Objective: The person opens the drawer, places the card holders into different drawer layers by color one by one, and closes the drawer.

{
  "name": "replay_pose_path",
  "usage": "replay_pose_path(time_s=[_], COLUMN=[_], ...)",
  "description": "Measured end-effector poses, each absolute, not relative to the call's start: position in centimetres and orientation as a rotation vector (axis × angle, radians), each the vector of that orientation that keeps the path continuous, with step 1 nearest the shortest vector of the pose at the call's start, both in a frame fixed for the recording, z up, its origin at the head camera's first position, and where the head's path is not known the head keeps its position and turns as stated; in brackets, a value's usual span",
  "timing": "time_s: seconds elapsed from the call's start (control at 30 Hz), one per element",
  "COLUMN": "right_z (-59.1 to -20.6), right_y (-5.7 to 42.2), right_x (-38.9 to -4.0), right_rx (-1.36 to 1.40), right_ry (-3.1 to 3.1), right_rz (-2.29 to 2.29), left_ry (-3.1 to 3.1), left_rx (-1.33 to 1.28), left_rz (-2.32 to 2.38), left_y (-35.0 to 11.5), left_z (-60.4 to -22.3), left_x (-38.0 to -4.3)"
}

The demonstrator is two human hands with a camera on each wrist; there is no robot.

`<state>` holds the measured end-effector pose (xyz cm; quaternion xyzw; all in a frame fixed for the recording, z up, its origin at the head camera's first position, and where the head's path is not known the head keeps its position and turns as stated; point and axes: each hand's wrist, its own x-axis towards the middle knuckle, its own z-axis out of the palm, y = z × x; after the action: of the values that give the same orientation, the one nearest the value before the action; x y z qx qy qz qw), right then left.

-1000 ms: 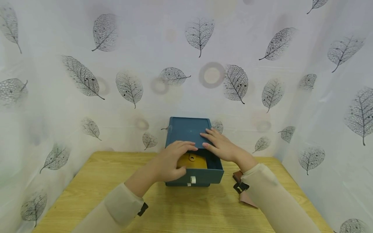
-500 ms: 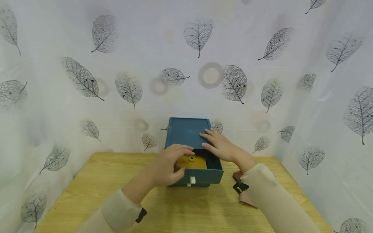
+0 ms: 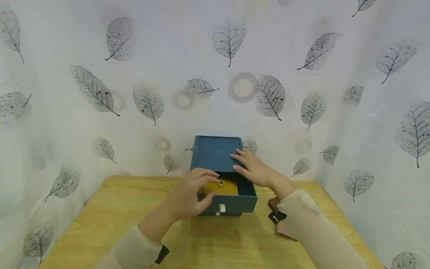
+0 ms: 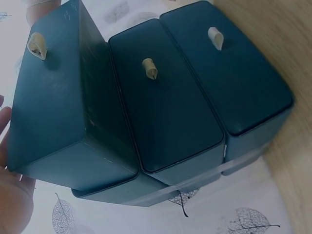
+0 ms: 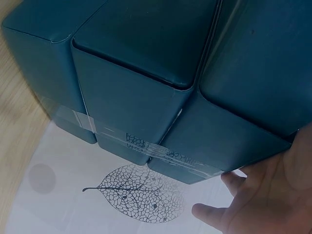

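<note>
A blue drawer cabinet [image 3: 215, 155] stands at the back of the wooden table, its top drawer [image 3: 236, 204] pulled out. In that drawer lies a flat yellow item [image 3: 229, 189] with a round button-like fastener. My left hand [image 3: 189, 192] hovers over the drawer's left side, fingers loosely bent and thumb apart, fingertips close to the yellow item. With spread fingers, my right hand [image 3: 256, 170] rests on the right edge of the cabinet's top. The left wrist view shows the pulled-out drawer [image 4: 48, 112] jutting past two closed ones, each with a pale pull tab.
On the table to the right, partly hidden by the right sleeve, lie a brown item [image 3: 273, 203] and a pink flat item [image 3: 284, 229]. A leaf-patterned white curtain [image 3: 181, 48] hangs behind and at both sides. Tape [image 5: 165, 155] runs along the cabinet's side.
My left hand has drifted a little left and toward me, showing more of the drawer's left part. My right hand has stayed on the cabinet top.
</note>
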<state>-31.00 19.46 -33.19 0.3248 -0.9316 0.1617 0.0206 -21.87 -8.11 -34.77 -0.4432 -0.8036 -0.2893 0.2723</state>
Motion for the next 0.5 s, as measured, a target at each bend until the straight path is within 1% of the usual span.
replay_pose_path(time_s=[0.5], right_z=[-33.3], right_y=[19.53], right_x=[-31.12], right_rx=[1.018], right_ry=[-2.887], right_rz=[0.509], left_ry=[-2.016], left_rx=[-1.127], left_rz=[-0.671], left_y=[-8.24], left_z=[-35.76], left_x=[-21.6])
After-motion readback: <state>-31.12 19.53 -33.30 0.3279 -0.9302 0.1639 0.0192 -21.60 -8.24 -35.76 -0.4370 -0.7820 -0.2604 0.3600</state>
